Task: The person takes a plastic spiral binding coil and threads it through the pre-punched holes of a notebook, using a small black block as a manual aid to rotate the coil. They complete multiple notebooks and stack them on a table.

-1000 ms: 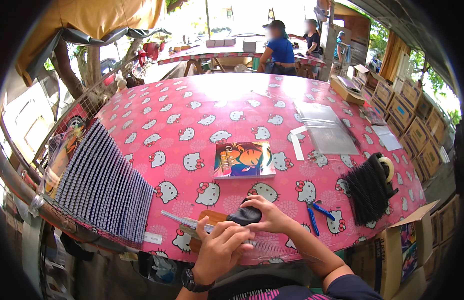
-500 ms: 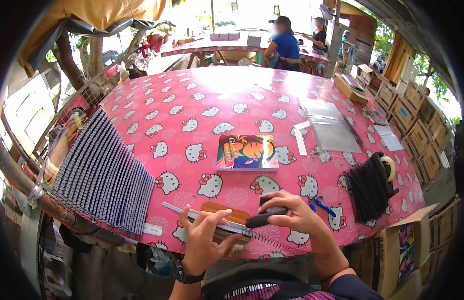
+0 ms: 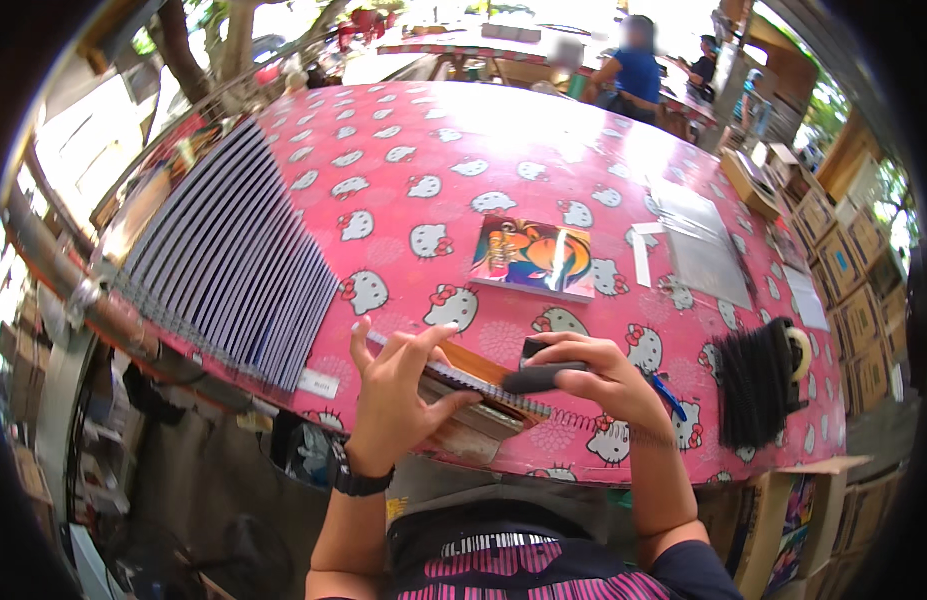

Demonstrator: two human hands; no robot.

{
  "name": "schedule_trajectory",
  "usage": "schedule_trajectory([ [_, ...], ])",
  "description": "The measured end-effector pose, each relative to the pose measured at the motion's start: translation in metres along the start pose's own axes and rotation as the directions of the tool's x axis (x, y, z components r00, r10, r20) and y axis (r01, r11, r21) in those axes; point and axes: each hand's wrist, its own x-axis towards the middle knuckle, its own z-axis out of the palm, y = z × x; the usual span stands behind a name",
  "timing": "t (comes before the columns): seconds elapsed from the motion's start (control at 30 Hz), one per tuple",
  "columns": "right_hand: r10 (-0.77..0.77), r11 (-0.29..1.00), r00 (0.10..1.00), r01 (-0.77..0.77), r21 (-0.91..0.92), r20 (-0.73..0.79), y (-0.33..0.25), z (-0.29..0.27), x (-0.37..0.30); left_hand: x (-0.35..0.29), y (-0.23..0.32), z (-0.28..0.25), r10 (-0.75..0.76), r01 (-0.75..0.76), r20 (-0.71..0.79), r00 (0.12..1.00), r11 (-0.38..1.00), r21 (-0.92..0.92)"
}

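My left grip [image 3: 392, 392] clasps a notebook [image 3: 469, 381] tilted on its edge at the near side of a pink worktop [image 3: 314, 215], fingers spread along the far side and thumb pressed to the near one. The notebook shows a narrow, pale edge, slanting down to the right and ridged with small, even teeth of binding. From its right end trails a thin, dark coil [image 3: 576, 419], its springy loops reaching toward my right forearm. My right grip [image 3: 606, 378] is closed around a black tool [image 3: 544, 379], matte, smooth and rounded, which sits over the notebook's edge; whether the two touch, I cannot tell. Behind the notebook lies a wooden board [image 3: 474, 362], flat and warm orange-brown.

Straight ahead on the worktop, a glossy book [image 3: 534, 258] lies flat, its cover bright with orange, yellow and deep blue. At left, a long stack of notebooks [image 3: 234, 262] makes a ribbed wall of pale and dark bands. To my right are blue pliers [image 3: 670, 397], partly hidden by my hand, a bristling bundle of black coils [image 3: 752, 388], a round roll of tape [image 3: 800, 356] and shiny, see-through plastic sheets [image 3: 702, 248].
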Motion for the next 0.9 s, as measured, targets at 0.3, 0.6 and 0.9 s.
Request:
schedule_trajectory([
  [0.3,-0.168,0.964,0.985,0.156,0.217,0.039,-0.008,0.009,0.014,-0.002,-0.005,-0.003,-0.057,0.057,0.0,0.998,0.993,-0.107],
  [0.6,-0.094,0.994,0.992,0.09,0.055,0.082,0.002,0.024,0.03,-0.006,-0.012,-0.002,-0.101,0.1,-0.009,0.995,0.993,-0.055],
  [0.9,-0.019,1.0,1.0,0.019,-0.009,0.015,0.02,0.023,0.041,-0.025,-0.047,0.039,-0.505,0.171,-0.205,0.839,0.601,-0.781],
])
